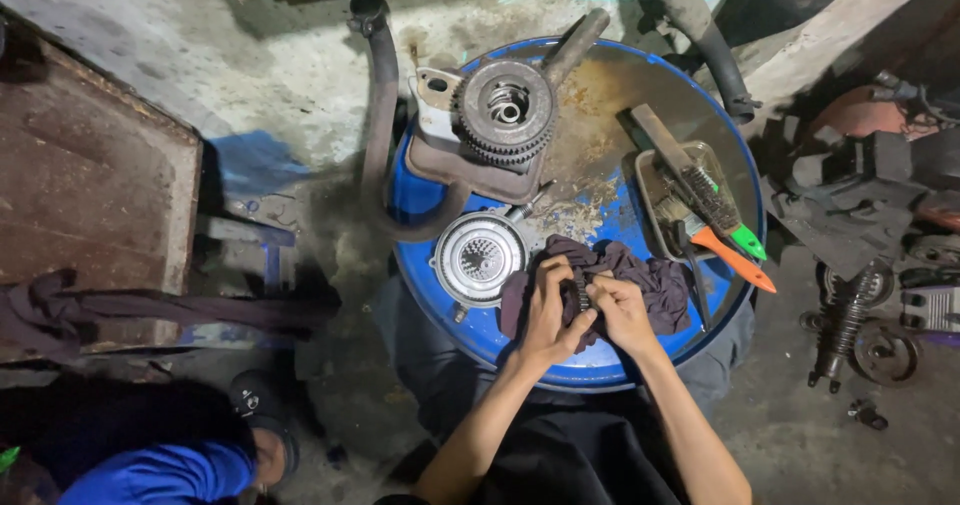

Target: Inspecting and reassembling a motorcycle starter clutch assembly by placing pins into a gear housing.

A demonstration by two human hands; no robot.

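Wiping stage: we are rubbing a small dark ribbed part [581,293] inside a dark purple rag [640,283], on top of the blue drum [480,330] that is serving as our table.
Left hand: our left hand [548,310] is clenching rag and part together from the left.
Right hand: our right hand [618,310] is pinching the rag over the part's other side, fingers curled.
Part location: it is lying between both hands, near the drum's front edge, mostly hidden by cloth.
Looking done: we are judging the round slotted plate [478,257], just left of the rag, as the cleanest piece.
Looking left: the toothed gear assembly [505,108] at the drum's back is appearing grimy and untouched.
Tools waiting: brushes [715,210] are resting in a tray [648,190] to the right.
Progress: we are judging the work partway through.
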